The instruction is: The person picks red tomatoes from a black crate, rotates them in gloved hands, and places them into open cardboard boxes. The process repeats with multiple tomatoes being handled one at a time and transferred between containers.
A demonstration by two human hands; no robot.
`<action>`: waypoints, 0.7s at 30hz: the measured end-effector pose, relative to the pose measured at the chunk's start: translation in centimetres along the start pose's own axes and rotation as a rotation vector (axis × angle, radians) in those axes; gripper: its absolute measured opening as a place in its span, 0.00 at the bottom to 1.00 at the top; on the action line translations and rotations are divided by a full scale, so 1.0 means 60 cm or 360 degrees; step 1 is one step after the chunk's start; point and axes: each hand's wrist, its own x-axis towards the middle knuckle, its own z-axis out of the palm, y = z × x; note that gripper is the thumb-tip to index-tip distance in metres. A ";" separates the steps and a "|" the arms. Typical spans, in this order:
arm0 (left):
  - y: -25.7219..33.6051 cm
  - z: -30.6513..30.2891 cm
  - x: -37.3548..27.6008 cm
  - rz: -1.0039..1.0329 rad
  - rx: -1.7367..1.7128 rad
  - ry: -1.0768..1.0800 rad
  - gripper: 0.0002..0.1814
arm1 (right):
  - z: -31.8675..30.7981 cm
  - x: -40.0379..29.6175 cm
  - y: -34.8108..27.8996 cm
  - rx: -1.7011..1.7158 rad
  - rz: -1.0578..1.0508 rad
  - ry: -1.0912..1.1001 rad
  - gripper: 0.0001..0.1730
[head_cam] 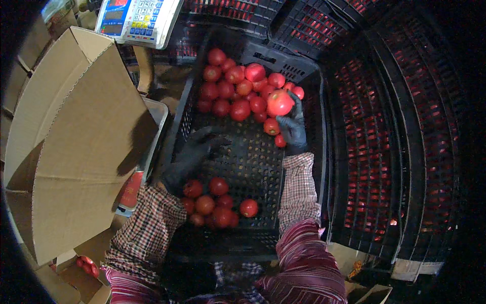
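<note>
In front of me is a black plastic crate [253,142] with a perforated floor. My right hand [294,125], in a dark glove, holds a large red tomato [280,102] at the crate's right side, above other fruit. My left hand [193,152], also gloved, hovers over the left part of the crate with fingers spread and nothing in them. A pile of tomatoes [240,110] fills the far end. A smaller group of tomatoes [221,216] lies at the near left, and one single tomato [249,208] sits slightly apart from it.
An open cardboard box [91,125] stands at the left on a metal scale platform [158,114]. The scale's keypad display [137,19] rises behind it. Stacked black crates [364,152] holding red produce wall off the right, with further crates [231,9] at the back.
</note>
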 end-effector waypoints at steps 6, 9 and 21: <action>0.068 0.086 -0.013 0.0082 -0.0911 -0.0183 0.26 | 0.063 -0.039 0.021 -0.0202 0.0108 -0.0295 0.35; 0.057 0.088 -0.017 0.0168 -0.0905 -0.0173 0.29 | 0.076 -0.029 -0.019 -0.0580 0.0026 -0.0338 0.34; 0.055 0.080 -0.021 0.0437 -0.0398 -0.0131 0.31 | -0.153 0.014 0.119 -0.3117 0.0337 0.0539 0.20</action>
